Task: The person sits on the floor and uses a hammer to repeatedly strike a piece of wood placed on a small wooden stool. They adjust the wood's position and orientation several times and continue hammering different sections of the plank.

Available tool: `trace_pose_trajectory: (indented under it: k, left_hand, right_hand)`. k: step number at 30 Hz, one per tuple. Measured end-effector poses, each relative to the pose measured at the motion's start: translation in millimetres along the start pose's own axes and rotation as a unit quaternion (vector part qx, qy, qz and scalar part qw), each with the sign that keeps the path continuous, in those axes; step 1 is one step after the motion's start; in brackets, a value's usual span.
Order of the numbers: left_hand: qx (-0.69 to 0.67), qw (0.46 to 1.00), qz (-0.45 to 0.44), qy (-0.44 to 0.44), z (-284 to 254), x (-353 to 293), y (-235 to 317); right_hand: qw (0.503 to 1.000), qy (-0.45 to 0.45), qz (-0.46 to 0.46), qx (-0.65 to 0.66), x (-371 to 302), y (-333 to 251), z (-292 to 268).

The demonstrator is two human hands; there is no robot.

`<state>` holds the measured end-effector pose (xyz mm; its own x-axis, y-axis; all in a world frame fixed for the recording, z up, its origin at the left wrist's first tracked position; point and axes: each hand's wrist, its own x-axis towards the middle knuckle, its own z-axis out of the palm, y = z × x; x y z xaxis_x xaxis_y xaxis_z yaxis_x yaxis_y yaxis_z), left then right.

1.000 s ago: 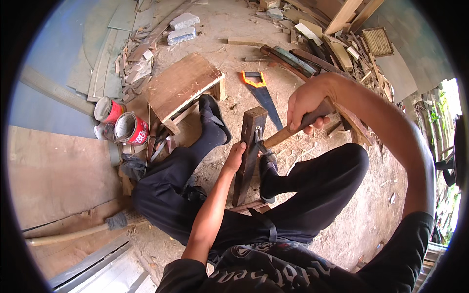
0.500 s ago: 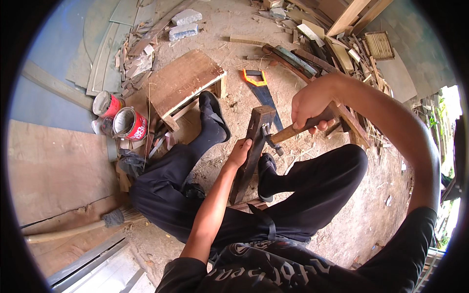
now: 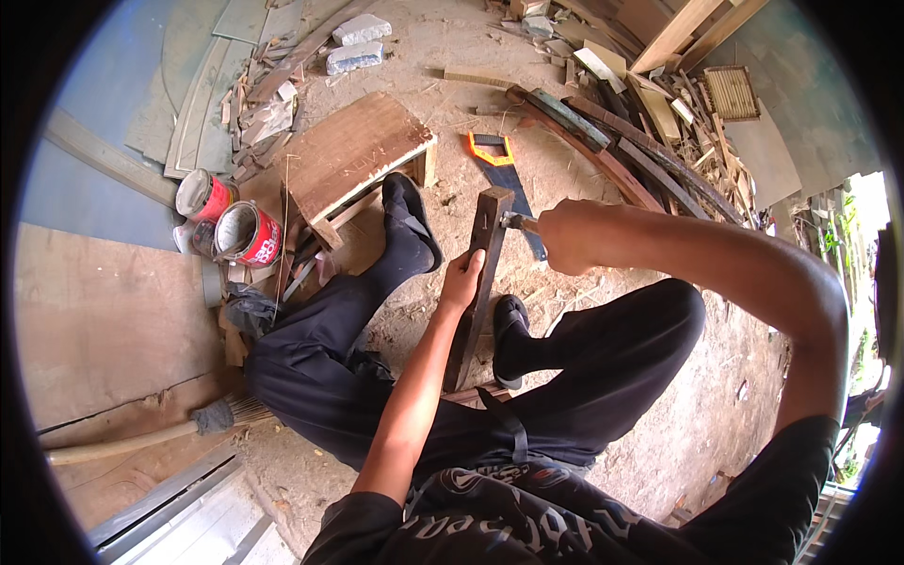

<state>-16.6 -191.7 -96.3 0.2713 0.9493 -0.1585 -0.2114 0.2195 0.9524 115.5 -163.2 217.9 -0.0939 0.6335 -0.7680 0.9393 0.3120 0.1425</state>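
the left hand [image 3: 461, 280] has its grip closed around a dark wooden beam [image 3: 476, 311], the thumb lying along the face of the wood. the beam stands tilted between the person's legs [image 3: 621, 344], its upper end pointing away from the body and its lower end down by the black trousers. the right hand [image 3: 565, 240] has its grip closed on a hammer [image 3: 517, 221], with most of the handle hidden behind the fist; the metal head is at the right edge of the beam, close to the upper end, though whether the two touch cannot be told. just beyond lies a saw [image 3: 507, 181] with an orange and black handle, flat on the dusty floor [image 3: 697, 405]. to the left of the saw stands a low wooden stool [image 3: 358, 155], its top worn, and the left foot [image 3: 410, 221] is just beside it. two red cans [image 3: 259, 243] stand further left, near the wall, and a broom [image 3: 137, 443] lies toward the lower left. scrap wood [image 3: 650, 104] is heaped at the upper right.
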Motion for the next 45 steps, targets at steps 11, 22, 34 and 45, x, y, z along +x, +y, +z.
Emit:
trace_pose_trajectory:
  k: [11, 22, 34, 45]
  left_hand:
    - [0.044, 0.996, 0.003, 0.071, -13.0, 14.4, -1.3]
    - [0.057, 0.992, 0.031, 0.111, -11.0, 14.0, 8.0]
    - [0.065, 0.993, 0.011, 0.095, -24.6, 16.6, -1.9]
    - [0.069, 0.995, 0.045, 0.057, -50.3, 28.6, -33.8]
  right_hand:
    - [0.978, 0.164, 0.031, 0.123, 11.5, -8.1, 38.1]
    - [0.97, 0.143, 0.04, 0.193, 41.0, 20.7, 22.4]
    - [0.983, 0.132, 0.001, 0.126, 39.2, 6.8, 32.4]
    - [0.92, -0.165, -0.066, 0.349, -5.2, 28.1, -42.5]
